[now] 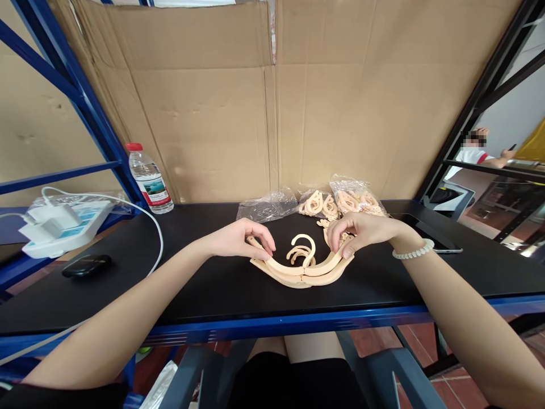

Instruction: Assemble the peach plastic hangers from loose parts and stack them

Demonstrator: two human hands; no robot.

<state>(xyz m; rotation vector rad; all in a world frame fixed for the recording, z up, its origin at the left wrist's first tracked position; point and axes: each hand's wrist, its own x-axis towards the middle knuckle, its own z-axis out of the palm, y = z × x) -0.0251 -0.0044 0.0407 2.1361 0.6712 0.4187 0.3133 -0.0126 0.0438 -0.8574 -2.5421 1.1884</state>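
A beige clothes hanger (pixel 285 269) with a joint at its middle lies close above the black tabletop, its hook curving up toward the far side. More hangers of the same colour are stacked with it (pixel 292 281), and their hooks (pixel 300 250) show behind. Closed around the left arm of the top hanger is my left hand (pixel 251 240). My right hand (pixel 357 232) pinches the right arm, thumb on the near side. Behind my right hand lie loose beige pieces (pixel 322 224), partly hidden by it.
Clear bags of beige pieces (pixel 351 199) and a crumpled plastic bag (pixel 270 207) lie at the back. A phone (pixel 426 233) is at right; a water bottle (pixel 150 179), black mouse (pixel 87 265) and power strip (pixel 80 224) with cable are left. Cardboard (pixel 213 113) stands behind. Another person (pixel 470 159) is far right.
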